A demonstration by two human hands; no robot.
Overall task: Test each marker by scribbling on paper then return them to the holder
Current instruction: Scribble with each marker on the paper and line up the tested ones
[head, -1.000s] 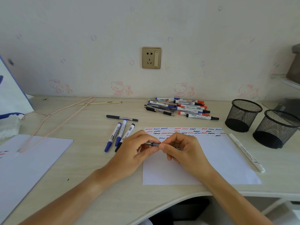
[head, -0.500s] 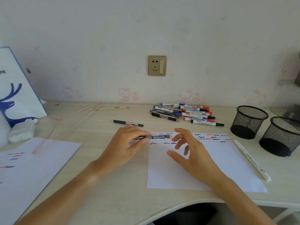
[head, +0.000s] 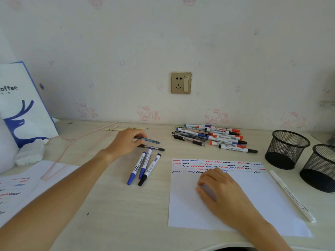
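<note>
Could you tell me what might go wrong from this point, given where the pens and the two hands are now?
The left hand holds a dark pen just above the black pen and three markers lying loose; setting it down there could knock them rolling. Tested pens are gathering on the desk while both mesh holders look empty, so tested and untested ones in the pile may get mixed. The right hand rests near the scribbles and might smear them.

A coffee bag (head: 21,105) stands far left — wall socket (head: 181,82) behind
</note>
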